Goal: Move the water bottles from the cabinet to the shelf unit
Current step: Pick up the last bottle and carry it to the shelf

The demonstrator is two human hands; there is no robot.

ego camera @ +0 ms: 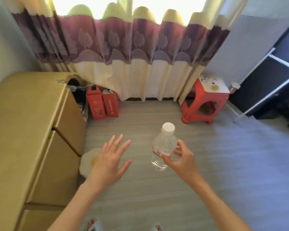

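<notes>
A clear plastic water bottle (163, 145) with a white cap and a red and white label hangs upright above the floor. My right hand (180, 159) pinches its lower body between thumb and fingers. My left hand (110, 159) hovers to the left of the bottle, palm down, fingers spread, holding nothing. The tan cabinet (23, 130) runs along the left side, its doors seen from above. A dark shelf unit with a white frame (274, 85) stands at the right edge.
A red plastic stool (205, 104) stands by the curtain (132, 55) at the back right. Two red boxes (102, 104) lean beside the cabinet. An egg-shaped mat (88, 162) lies on the grey floor by the cabinet's foot. My feet show at the bottom edge.
</notes>
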